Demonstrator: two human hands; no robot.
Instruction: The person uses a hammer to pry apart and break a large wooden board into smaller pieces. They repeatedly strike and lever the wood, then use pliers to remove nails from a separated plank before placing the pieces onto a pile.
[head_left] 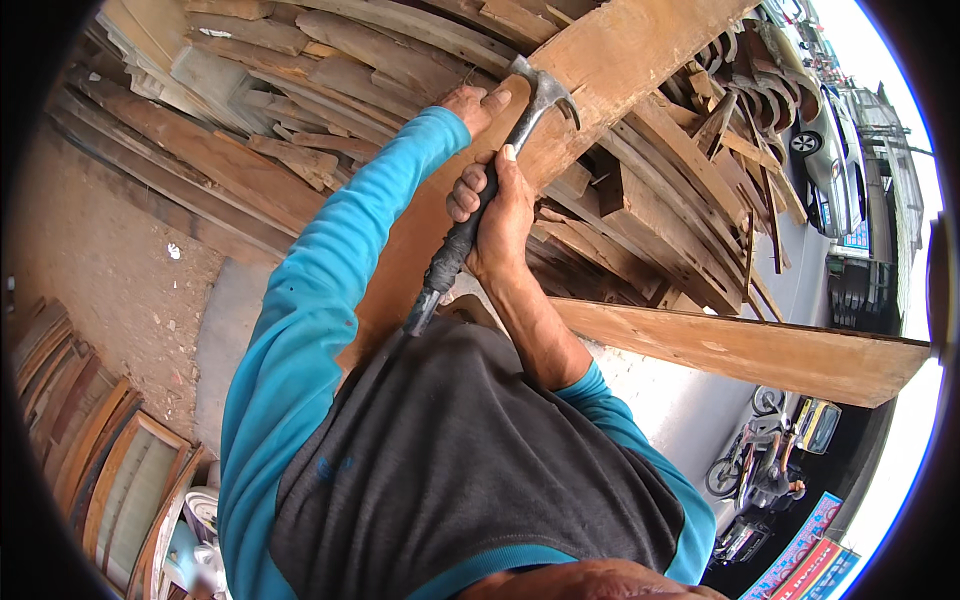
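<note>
My right hand (500, 212) is wrapped round the black-taped handle of a claw hammer (522, 130), thumb lying along the grip. The hammer slants up and away from my chest; its metal head is at the far end, claw to the right. Beneath it a brown wooden board (420, 225) runs away from my body. My left hand (474, 108) closes on that board's left edge near its far end, thumb over the top face; the other fingers are partly hidden. A wide, lighter plank (640, 60) lies beyond the hammer head.
Stacked old planks (330, 60) spread across the far side, with more timber (660, 225) on the right. A long board (750, 345) juts out to the right. Curved wooden frames (120, 480) stand at lower left. A parked car (825, 165) and a person on a motorbike (765, 465) are in the street.
</note>
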